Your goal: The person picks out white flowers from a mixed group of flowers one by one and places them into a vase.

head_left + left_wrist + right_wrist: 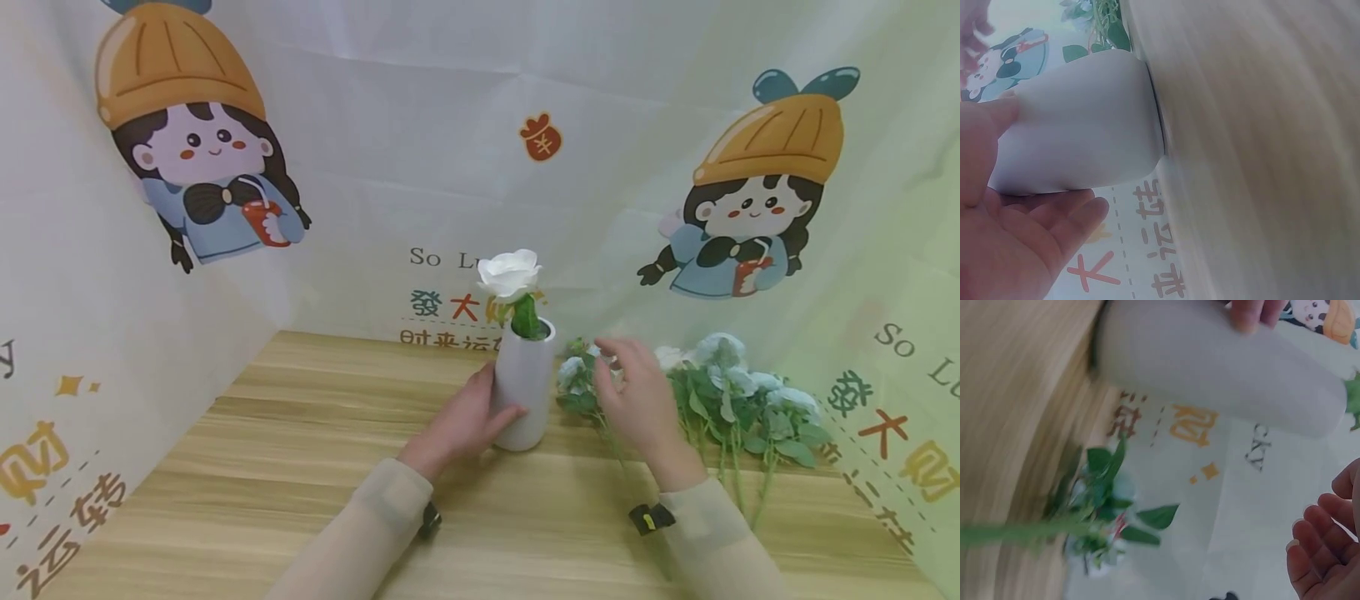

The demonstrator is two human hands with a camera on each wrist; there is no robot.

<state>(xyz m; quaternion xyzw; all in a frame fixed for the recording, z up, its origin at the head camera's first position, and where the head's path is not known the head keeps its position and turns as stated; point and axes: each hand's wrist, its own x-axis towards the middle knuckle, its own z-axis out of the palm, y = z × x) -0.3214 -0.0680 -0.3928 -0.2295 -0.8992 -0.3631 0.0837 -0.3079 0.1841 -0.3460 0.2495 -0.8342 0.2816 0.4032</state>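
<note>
A white vase (522,387) stands upright on the wooden table. From its mouth rises a white flower (510,273) with green leaves at its neck. My left hand (465,417) grips the vase low on its side, thumb across the front; the left wrist view shows the fingers (1085,215) around the smooth vase wall (1085,125). Just right of the vase, my right hand (637,400) is raised with loosely bent fingers and nothing between them. It overlaps a small pale-blue flower sprig (576,377), whose stem runs toward me.
Several pale-blue flowers (765,392) with green leaves and long stems lie on the right of the table (300,467). A white flower (671,358) lies among them at the back. Printed cloth (420,133) hangs behind and at both sides.
</note>
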